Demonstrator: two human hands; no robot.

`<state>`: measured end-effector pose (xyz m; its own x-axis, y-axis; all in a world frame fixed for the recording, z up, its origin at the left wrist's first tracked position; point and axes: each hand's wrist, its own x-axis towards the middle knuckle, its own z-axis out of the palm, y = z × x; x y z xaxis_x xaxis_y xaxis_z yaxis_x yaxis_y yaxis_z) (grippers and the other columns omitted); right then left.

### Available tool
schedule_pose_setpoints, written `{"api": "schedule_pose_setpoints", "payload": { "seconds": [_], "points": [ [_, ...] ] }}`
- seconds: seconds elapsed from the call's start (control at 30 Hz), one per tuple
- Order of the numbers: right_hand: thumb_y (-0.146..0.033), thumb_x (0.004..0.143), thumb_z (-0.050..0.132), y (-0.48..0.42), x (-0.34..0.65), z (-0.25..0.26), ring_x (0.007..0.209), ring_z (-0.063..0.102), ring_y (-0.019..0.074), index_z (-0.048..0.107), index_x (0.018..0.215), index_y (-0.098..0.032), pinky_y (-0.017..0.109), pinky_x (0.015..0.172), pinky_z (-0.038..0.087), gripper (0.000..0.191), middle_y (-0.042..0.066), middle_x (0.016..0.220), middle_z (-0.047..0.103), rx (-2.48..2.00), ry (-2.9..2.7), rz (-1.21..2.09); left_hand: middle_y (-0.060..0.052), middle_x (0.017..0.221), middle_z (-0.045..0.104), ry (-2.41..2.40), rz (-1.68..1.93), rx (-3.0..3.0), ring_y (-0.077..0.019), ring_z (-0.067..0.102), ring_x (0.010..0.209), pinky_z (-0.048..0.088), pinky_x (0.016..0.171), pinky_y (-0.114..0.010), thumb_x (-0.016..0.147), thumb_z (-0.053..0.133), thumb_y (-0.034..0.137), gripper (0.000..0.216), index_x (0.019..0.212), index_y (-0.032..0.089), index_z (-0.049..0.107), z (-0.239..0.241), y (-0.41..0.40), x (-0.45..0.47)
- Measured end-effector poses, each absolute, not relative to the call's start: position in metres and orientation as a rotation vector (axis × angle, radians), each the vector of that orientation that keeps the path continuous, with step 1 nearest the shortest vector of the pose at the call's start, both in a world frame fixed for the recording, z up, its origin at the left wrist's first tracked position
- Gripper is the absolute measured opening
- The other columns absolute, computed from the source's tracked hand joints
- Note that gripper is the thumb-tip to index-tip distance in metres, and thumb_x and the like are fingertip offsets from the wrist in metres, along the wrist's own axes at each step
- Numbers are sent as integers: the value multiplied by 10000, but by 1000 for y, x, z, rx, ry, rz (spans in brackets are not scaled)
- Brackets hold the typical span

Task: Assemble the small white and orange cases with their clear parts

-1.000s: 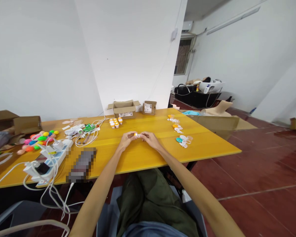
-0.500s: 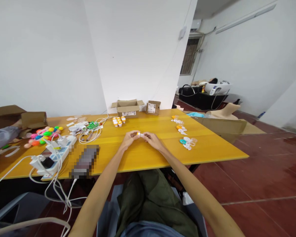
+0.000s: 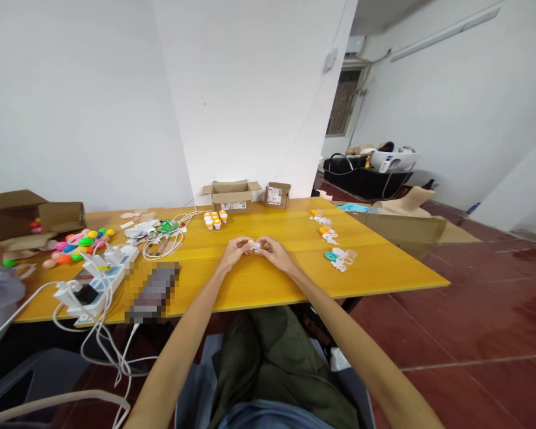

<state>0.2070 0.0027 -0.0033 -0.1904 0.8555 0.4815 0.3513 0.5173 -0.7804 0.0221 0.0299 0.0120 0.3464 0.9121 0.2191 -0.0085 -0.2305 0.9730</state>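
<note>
Over the middle of the table, my left hand (image 3: 235,252) and my right hand (image 3: 274,254) face each other, fingers pinched together. Between their fingertips is a small white and clear plastic piece (image 3: 255,245), too small to tell its kind; both hands grip it. Beyond my left hand stands a cluster of small white containers with orange-yellow parts (image 3: 215,220). To the right of my right hand lie loose plastic part sets: a teal ring (image 3: 331,256) with white wheels and a clear cup (image 3: 350,257), and an orange piece (image 3: 324,230) with white parts.
Two cardboard boxes (image 3: 232,196) stand by the wall. At left are a power strip (image 3: 102,286) with cables, a blurred-out phone (image 3: 154,293), colourful plastic balls (image 3: 86,242) and a larger carton (image 3: 61,217). A co-worker's sleeve (image 3: 2,295) shows at the left edge.
The piece between my fingers has turned, showing a white patterned face instead of its orange part. My hands stay in place. The co-worker's arm has drawn back from the carton toward the table's near edge.
</note>
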Motion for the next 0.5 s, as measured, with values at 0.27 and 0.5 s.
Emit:
{"api": "schedule_pose_setpoints", "payload": {
  "seconds": [0.27,0.5],
  "points": [
    [-391,858,639,0,206,0,859,635,195,666,920,-230,317,778,518,174,32,932,701,-993,-1781,605,-10,618,666,811,1073,1553,-131,588,600,479,636,-266,699,808,544,409,829,159,758,14,29,23],
    [-525,945,506,4,207,-2,690,621,192,685,826,-223,306,694,492,370,27,752,691,-1085,-1818,638,-26,714,712,792,1087,1521,-147,613,669,477,668,-278,639,863,490,420,891,169,764,13,30,23]
  ]
}}
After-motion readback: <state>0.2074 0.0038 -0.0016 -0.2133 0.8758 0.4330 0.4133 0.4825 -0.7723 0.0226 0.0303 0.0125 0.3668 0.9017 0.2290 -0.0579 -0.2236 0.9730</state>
